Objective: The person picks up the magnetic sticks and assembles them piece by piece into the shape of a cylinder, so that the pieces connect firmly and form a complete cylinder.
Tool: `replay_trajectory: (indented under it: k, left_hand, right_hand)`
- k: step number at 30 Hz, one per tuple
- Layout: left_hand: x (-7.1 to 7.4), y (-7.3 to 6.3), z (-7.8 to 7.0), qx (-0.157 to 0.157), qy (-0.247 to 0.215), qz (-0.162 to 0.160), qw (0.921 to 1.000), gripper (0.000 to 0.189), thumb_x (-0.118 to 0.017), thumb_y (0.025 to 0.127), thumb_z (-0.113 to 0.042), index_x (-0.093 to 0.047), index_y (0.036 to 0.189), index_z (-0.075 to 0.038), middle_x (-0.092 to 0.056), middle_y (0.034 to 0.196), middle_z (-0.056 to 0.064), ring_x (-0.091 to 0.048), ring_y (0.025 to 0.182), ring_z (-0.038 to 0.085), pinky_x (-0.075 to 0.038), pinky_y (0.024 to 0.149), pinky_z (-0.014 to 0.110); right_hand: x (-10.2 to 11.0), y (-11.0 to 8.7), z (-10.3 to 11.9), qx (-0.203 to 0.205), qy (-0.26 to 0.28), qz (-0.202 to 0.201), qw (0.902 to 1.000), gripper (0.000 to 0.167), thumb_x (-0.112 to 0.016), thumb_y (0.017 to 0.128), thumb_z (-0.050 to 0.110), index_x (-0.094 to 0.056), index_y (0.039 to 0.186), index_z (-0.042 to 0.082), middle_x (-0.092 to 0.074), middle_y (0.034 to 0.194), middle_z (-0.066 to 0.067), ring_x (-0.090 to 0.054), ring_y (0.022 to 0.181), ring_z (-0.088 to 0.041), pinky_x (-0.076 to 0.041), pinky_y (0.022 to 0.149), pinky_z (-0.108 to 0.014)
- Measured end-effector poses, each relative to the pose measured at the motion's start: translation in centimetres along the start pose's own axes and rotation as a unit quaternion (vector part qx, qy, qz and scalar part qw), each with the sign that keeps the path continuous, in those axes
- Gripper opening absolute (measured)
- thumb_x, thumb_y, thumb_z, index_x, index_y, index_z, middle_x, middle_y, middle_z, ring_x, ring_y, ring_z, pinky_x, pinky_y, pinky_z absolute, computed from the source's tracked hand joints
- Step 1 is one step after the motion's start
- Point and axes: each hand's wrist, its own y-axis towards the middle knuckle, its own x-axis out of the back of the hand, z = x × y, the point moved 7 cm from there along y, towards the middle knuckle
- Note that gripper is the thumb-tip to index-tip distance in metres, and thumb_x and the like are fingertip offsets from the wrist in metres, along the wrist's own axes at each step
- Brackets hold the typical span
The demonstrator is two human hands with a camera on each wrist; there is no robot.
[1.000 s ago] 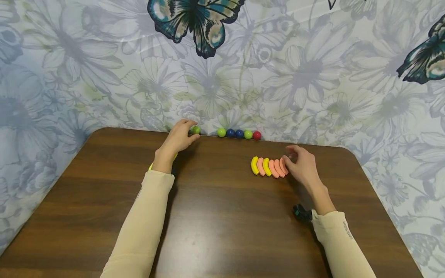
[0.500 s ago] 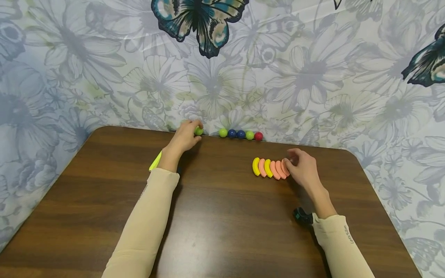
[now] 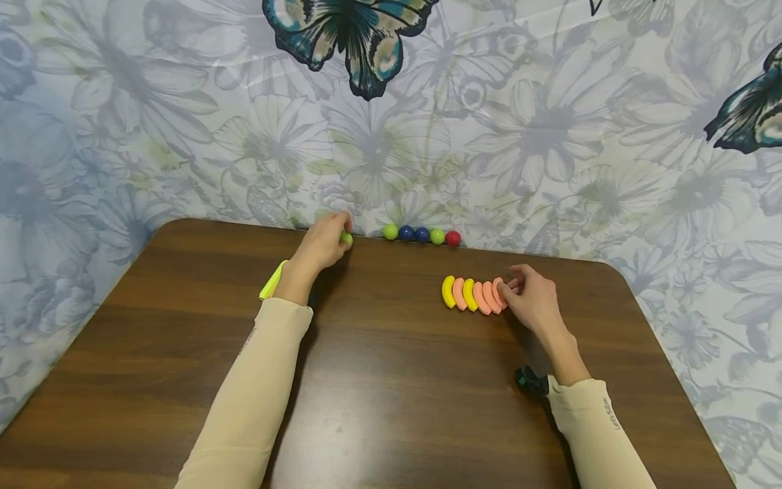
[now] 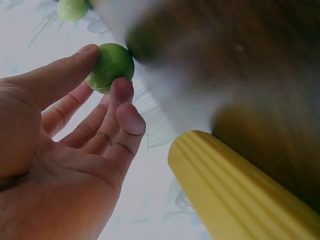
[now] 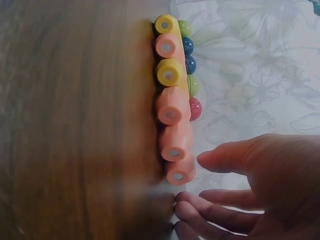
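Left hand (image 3: 322, 243): one, reaching forward to the far edge of the surface (image 3: 391, 387), back of the hand uppermost in the head view. Grip clamped on a green ball (image 4: 111, 66), thumb tip on one side, fingertips on the other. The ball is at the far edge, left of the row of balls and apart from it.

Right hand (image 3: 533, 299): one, angled inward, wrist low. Grip apart, thumb separate from the loosely bent fingers; thumb tip at the outermost pink piece, contact cannot be told.

Row of curved pieces (image 3: 478, 297): six, side by side; from the left yellow, pink, yellow, pink, pink, pink. Round ends bear a pale grey disc in the right wrist view.

Row of balls (image 3: 422, 235): five, along the far edge; from the left green, blue, blue, green, red.

Yellow ridged object (image 4: 240, 190): one, beside the left wrist, partly hidden in the head view.

Dark device (image 3: 530, 380): one, at the right wrist.

Cream sleeves (image 3: 244, 401): two. Dark lettering (image 3: 611, 413) runs along the right cuff, too small to read surely; a fainter dark mark shows on the left.

Backdrop (image 3: 391, 149): grey flowers, teal butterflies.
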Motion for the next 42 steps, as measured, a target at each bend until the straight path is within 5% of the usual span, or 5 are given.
replay_trajectory:
  k: [18, 29, 36, 42]
  left_hand:
    - [0.3, -0.2, -0.5, -0.012, -0.009, 0.007, 0.9999, 0.023, -0.074, 0.098, -0.006, -0.060, 0.115, -0.002, -0.064, 0.109, 0.018, -0.056, 0.096, 0.034, -0.049, 0.089, 0.049]
    - [0.2, -0.4, -0.4, -0.004, -0.023, 0.025, 0.9994, 0.022, -0.072, 0.099, -0.006, -0.060, 0.117, -0.002, -0.065, 0.113, 0.019, -0.058, 0.101, 0.036, -0.050, 0.091, 0.050]
    - [0.3, -0.8, -0.5, -0.007, -0.038, 0.030, 0.9988, 0.024, -0.075, 0.098, -0.007, -0.061, 0.116, -0.003, -0.066, 0.126, 0.024, -0.062, 0.116, 0.043, -0.052, 0.099, 0.054]
    - [0.1, -1.3, -0.3, -0.006, -0.058, 0.039, 0.9975, 0.025, -0.077, 0.097, -0.011, -0.062, 0.116, -0.005, -0.068, 0.129, 0.023, -0.062, 0.121, 0.043, -0.052, 0.101, 0.055]
  right_hand:
    - [0.3, 0.0, 0.4, -0.004, -0.024, 0.042, 0.9988, 0.032, -0.072, 0.098, 0.020, -0.072, 0.117, -0.006, -0.076, 0.099, -0.019, -0.072, 0.092, -0.034, -0.058, 0.086, -0.051]
    - [1.0, -0.1, -0.5, -0.009, -0.063, 0.018, 0.9978, 0.024, -0.080, 0.092, 0.018, -0.075, 0.105, -0.002, -0.075, 0.093, -0.018, -0.069, 0.087, -0.035, -0.056, 0.079, -0.052]
    - [1.4, -0.3, 1.6, 0.020, -0.047, -0.031, 0.9982, 0.020, -0.076, 0.090, 0.016, -0.077, 0.102, 0.000, -0.076, 0.088, -0.015, -0.066, 0.079, -0.032, -0.053, 0.073, -0.047]
    - [0.4, -0.5, 4.4, 0.044, -0.025, -0.031, 0.9983, 0.020, -0.079, 0.090, 0.017, -0.077, 0.103, 0.002, -0.074, 0.091, -0.014, -0.064, 0.082, -0.031, -0.052, 0.074, -0.045]
